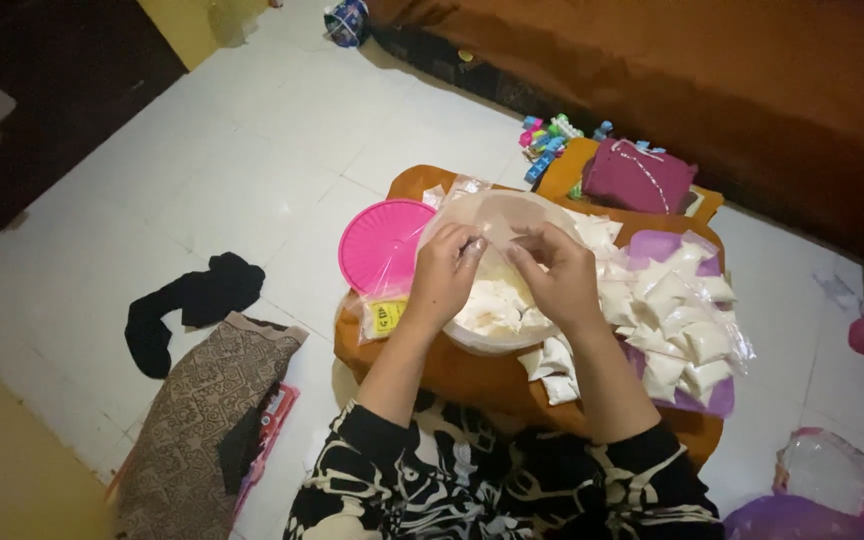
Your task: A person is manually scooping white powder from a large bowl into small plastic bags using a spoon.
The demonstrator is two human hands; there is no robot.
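Both hands met above a round pale bowl (472, 335) that stood on an orange cushion-like pad (432, 370) on the white tiled floor (252, 150). The left hand (447, 275) and the right hand (557, 275) each pinched an edge of a small clear plastic bag (497, 232), which was held between them just over the bowl; the fingers (472, 243) of both hands were closed on the thin film rather than loose. Inside the bowl lay white, powdery-looking material (492, 305), though the dim light made it hard to tell more. To the right of the bowl, touching its side, a heap of small filled white packets (677, 320) was spread over a purple sheet (652, 245), with a few more packets (552, 370) lying at the bowl's near edge beside the right forearm. A round pink lid (377, 240) lay flat just left of the bowl, partly under a stack of clear empty bags (387, 310) with a yellow label. Farther left on the floor a black sock (187, 305) lay well apart, near a patterned brown cloth (202, 420). Beyond the pad sat a folded maroon cloth (637, 175) and some small colourful packets (547, 140). The person wore black-and-cream patterned sleeves (402, 470).
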